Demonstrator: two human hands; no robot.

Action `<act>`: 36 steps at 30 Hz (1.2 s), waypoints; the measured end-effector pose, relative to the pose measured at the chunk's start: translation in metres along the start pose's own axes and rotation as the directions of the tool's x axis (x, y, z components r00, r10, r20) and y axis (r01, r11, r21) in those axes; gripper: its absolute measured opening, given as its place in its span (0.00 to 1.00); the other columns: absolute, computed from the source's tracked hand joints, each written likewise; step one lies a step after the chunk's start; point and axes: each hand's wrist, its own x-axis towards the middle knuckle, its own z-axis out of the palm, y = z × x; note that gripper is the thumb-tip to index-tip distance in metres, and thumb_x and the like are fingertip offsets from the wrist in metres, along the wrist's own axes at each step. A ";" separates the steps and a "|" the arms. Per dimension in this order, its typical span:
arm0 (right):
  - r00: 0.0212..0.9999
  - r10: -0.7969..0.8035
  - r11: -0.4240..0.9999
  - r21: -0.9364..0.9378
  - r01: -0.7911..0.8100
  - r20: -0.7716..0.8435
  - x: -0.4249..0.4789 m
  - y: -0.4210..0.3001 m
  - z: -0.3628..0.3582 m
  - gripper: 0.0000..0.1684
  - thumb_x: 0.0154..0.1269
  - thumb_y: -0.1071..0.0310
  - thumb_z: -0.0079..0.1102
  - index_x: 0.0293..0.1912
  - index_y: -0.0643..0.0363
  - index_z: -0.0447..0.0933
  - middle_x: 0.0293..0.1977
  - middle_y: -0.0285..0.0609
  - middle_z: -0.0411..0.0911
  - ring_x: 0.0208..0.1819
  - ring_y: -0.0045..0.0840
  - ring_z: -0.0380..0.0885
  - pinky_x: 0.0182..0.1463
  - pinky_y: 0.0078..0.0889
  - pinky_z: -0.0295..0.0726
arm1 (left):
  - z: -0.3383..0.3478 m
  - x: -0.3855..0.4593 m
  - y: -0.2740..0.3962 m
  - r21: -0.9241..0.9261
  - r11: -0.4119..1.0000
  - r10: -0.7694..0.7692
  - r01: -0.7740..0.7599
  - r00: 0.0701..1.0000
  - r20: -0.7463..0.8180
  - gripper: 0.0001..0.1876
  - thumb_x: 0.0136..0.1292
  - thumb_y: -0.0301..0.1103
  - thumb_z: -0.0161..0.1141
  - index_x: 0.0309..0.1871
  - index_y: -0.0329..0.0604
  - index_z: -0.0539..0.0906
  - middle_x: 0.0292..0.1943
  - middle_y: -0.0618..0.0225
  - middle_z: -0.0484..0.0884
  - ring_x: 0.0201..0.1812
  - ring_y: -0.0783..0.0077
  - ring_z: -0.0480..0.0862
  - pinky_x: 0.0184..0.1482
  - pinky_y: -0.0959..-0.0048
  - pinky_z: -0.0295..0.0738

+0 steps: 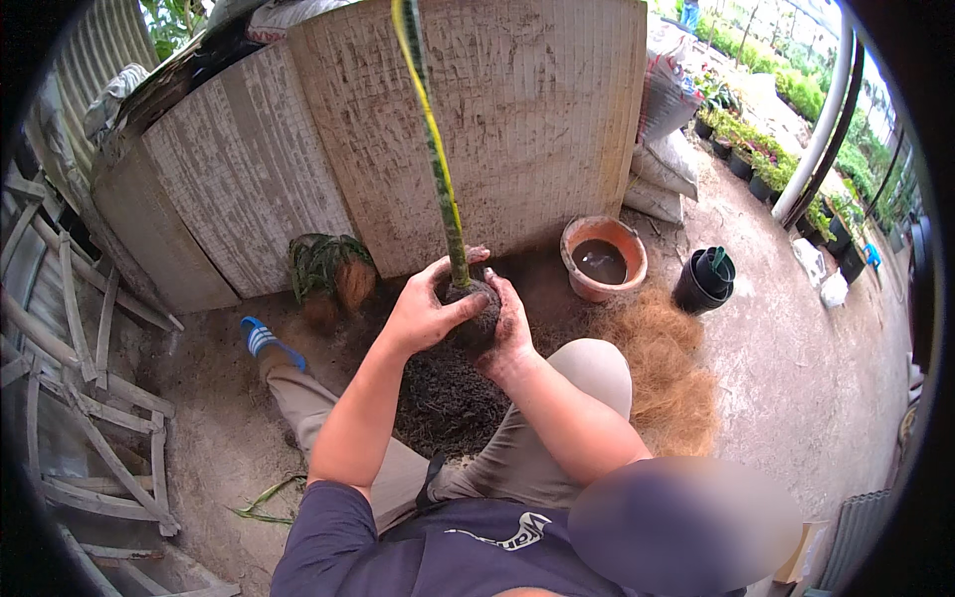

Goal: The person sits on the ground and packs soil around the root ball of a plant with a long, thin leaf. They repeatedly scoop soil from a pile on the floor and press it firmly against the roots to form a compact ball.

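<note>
My left hand [436, 302] and my right hand [511, 321] cup a ball of dark soil [477, 317] from both sides. Out of the top of this ball rises a long green leaf with a yellow edge [445, 179], upright, like a snake plant's. The left thumb presses across the soil, and both hands are dirty. Below them, between my legs, lies a heap of dark, loose potting soil [448, 399]. The underside of the ball is partly hidden by the right hand.
A clay pot with murky water [636, 282], stacked black plastic pots [694, 295] and loose brown fiber [664, 358] are on the right. Coconut-husk-like clumps with dark leaves [354, 280] stand by the panel [492, 134]. Cut leaves [265, 504] and a wooden frame [112, 380] lie left.
</note>
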 end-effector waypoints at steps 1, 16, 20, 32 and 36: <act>1.000 -0.011 1.000 0.011 0.011 -0.014 0.001 0.002 -0.001 0.23 0.63 0.45 0.42 0.45 0.52 0.73 0.40 0.38 0.77 0.43 0.30 0.77 0.49 0.37 0.76 | -0.001 0.002 0.000 0.023 0.999 0.027 -0.027 1.000 0.015 0.25 0.52 0.36 0.67 0.53 0.39 0.76 0.52 0.61 0.76 0.54 0.72 0.74 0.58 0.72 0.64; 0.994 -0.111 0.993 0.042 0.111 -0.020 0.001 0.006 -0.011 0.29 0.67 0.53 0.28 0.43 0.58 0.78 0.40 0.39 0.79 0.43 0.27 0.76 0.54 0.30 0.71 | 0.019 -0.002 -0.010 -0.015 1.000 -0.026 0.025 0.999 -0.044 0.09 0.58 0.34 0.61 0.31 0.37 0.81 0.34 0.69 0.82 0.43 0.73 0.79 0.61 0.63 0.59; 0.991 -0.121 0.992 0.034 0.123 -0.050 0.001 0.009 -0.013 0.26 0.68 0.51 0.30 0.42 0.57 0.76 0.41 0.40 0.77 0.45 0.27 0.74 0.54 0.30 0.70 | 0.017 -0.003 -0.016 0.131 0.987 0.099 -0.091 0.993 -0.058 0.09 0.57 0.33 0.61 0.32 0.35 0.81 0.29 0.69 0.82 0.33 0.78 0.78 0.51 0.72 0.66; 0.979 -0.111 0.992 0.036 0.119 -0.169 0.001 0.005 -0.004 0.17 0.66 0.60 0.37 0.38 0.58 0.74 0.33 0.39 0.77 0.36 0.27 0.77 0.44 0.31 0.76 | 0.021 -0.003 0.003 -0.126 0.990 0.050 -0.060 0.996 -0.078 0.17 0.61 0.31 0.56 0.50 0.28 0.76 0.47 0.58 0.79 0.46 0.72 0.78 0.52 0.73 0.70; 0.972 -0.119 0.992 0.007 0.123 -0.200 0.004 0.009 -0.011 0.17 0.66 0.61 0.37 0.38 0.59 0.74 0.32 0.39 0.78 0.35 0.27 0.77 0.43 0.32 0.76 | 0.024 -0.002 -0.006 -0.155 0.977 0.133 -0.148 0.986 -0.103 0.22 0.61 0.33 0.56 0.55 0.26 0.71 0.51 0.53 0.76 0.51 0.68 0.76 0.56 0.70 0.67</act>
